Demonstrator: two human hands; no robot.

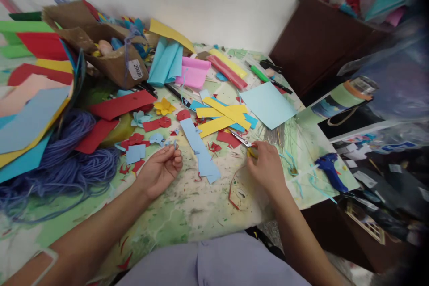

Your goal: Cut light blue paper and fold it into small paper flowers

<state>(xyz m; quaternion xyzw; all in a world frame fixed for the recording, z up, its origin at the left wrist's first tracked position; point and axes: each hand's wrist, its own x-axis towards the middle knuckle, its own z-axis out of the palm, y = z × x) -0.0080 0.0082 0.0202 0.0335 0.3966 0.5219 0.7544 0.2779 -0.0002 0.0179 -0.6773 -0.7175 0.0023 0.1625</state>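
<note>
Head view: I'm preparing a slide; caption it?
Right hand holding yellow-handled metal scissors, left hand beside light-blue paper strip.

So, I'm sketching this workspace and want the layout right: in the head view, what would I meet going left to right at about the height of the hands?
Yarn → left hand → light blue strip → scissors → right hand → glue gun.

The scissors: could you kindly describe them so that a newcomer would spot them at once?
On the cluttered table, find the crossed yellow strips. Nearer the wearer, the scissors are in the right grip; unlike the red paper near them, they have shiny metal blades.
</note>
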